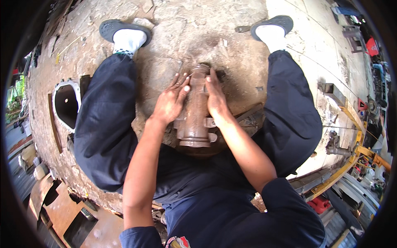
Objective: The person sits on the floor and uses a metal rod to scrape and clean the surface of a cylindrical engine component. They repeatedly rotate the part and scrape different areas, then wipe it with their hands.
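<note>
A rusty brown metal housing (193, 111), roughly tubular with side lugs and a ringed, narrower far end, lies lengthwise between my legs. My left hand (170, 101) rests along its left side, fingers stretched and spread, with the thumb against the metal. On the opposite side my right hand (216, 94) lies flat along the housing, its fingers straight and pointing away from me. Neither hand wraps around the part. The underside of the housing and whatever supports its near end are hidden.
An open metal casing (58, 105) stands beside my left leg. Along the right run a yellow metal frame (351, 159) and a metal bracket (332, 91). Rusty sheet metal (97, 231) lies at lower left. A stone (142, 22) sits by my left shoe.
</note>
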The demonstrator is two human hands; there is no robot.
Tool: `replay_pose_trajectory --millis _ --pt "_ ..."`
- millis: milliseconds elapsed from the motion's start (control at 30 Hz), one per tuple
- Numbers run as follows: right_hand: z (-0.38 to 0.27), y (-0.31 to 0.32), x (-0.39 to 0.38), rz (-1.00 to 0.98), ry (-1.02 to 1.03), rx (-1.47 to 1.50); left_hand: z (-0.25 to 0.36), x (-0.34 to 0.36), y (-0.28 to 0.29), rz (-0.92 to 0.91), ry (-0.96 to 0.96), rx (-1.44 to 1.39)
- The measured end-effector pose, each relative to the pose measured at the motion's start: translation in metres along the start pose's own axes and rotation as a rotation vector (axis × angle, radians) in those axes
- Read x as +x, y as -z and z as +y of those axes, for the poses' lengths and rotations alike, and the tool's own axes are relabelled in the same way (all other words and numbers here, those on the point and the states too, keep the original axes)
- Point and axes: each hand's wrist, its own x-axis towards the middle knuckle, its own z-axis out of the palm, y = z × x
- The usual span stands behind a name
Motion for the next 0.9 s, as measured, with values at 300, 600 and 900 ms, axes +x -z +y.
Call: replay_pose_trajectory --millis 300,600,900 --pt "0.021 -0.002 0.01 -0.059 0.081 0.332 -0.013 0.053 -0.01 -0.033 -0.053 -0.095" --pt "0.027 -0.002 0.014 -0.059 0.057 0.321 -0.007 0.016 -0.008 0.032 0.014 -0.101" --pt "0.023 0.001 0.011 0.008 0.025 0.266 -0.002 0.03 -0.003 0.03 0.051 -0.146"
